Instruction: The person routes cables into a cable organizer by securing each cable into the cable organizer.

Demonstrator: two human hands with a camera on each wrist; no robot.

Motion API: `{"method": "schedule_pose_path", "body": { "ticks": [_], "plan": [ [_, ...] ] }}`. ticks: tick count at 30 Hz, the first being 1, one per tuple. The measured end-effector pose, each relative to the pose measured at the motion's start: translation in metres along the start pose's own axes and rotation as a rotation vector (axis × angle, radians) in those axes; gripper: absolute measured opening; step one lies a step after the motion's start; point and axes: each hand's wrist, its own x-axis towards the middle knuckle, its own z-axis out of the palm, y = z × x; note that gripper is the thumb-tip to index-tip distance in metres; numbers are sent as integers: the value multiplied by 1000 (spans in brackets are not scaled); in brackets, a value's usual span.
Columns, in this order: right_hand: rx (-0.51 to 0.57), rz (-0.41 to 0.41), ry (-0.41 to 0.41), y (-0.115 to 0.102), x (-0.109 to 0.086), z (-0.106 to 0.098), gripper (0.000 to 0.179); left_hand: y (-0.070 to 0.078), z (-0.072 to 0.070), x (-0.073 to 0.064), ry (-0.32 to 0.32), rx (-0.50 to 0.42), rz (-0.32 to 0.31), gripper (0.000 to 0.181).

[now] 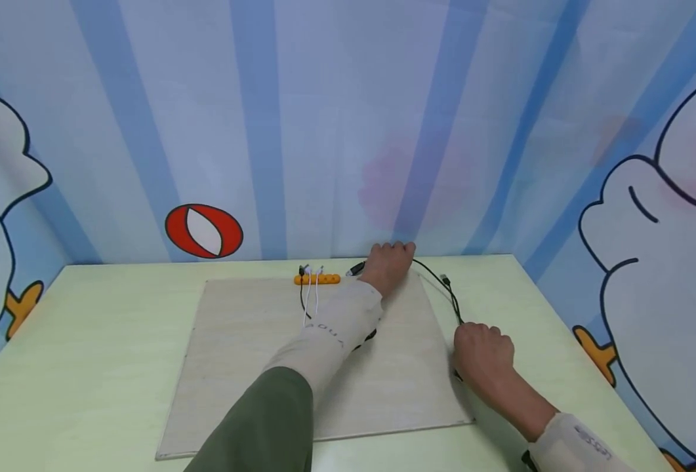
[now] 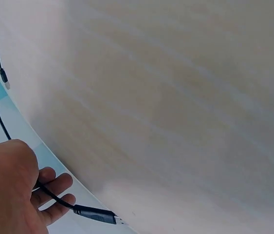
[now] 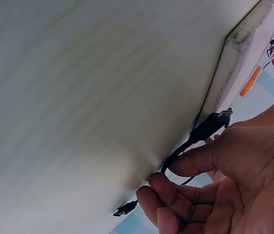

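Note:
At the back of the board, my left hand (image 1: 389, 265) grips a black USB cable (image 2: 56, 197) just behind its plug. The metal-tipped plug (image 2: 95, 214) sticks out past the fingertips, leftward in the head view. By the board's right edge, my right hand (image 1: 485, 357) holds black cable, pinched between thumb and fingers in the right wrist view. One thick connector (image 3: 210, 127) juts out above that thumb, while a smaller plug (image 3: 125, 208) lies beyond the fingers. Left of my left hand sits an orange cable holder (image 1: 327, 279) with white and black cables in it.
A pale wooden board (image 1: 253, 367) lies on the light yellow table (image 1: 100, 341). Behind the table's back edge hangs a blue striped curtain (image 1: 336, 144) with cartoon figures. A loose cable end (image 1: 445, 280) stands near the back right of the board.

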Motion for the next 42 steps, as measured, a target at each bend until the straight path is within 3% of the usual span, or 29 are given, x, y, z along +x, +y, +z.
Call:
{"method": "schedule_pose_path", "body": {
  "ticks": [5,14,17,20,21,24,28,35,39,42],
  "plan": [
    [4,3,-14,-3,2,0,23,-4,-2,-4,0,-2,-7,22],
    [54,41,-31,-5,2,-3,19,-11,0,-6,88,-1,-10,17],
    [66,29,-28,-4,3,-3,20,-18,30,16,120,-47,-11,14],
    [71,24,-30,-1,3,-3,20,-22,31,19,122,-81,1,14],
    [74,27,-33,-1,3,-3,20,-24,34,20,149,-85,7,13],
    [77,47,-34,2,1,-2,23,-23,4,-3,139,-83,32,14],
    [64,57,-8,3,0,-2,27,-25,-5,-11,141,-65,58,25],
    [50,49,23,2,-1,-6,27,-32,-9,-12,129,-12,58,30],
    [32,38,31,-1,-4,-7,25,-40,-9,-17,159,5,61,35],
    [15,20,39,-4,-7,-7,23,-48,-8,-22,144,0,80,42]
  ]
}}
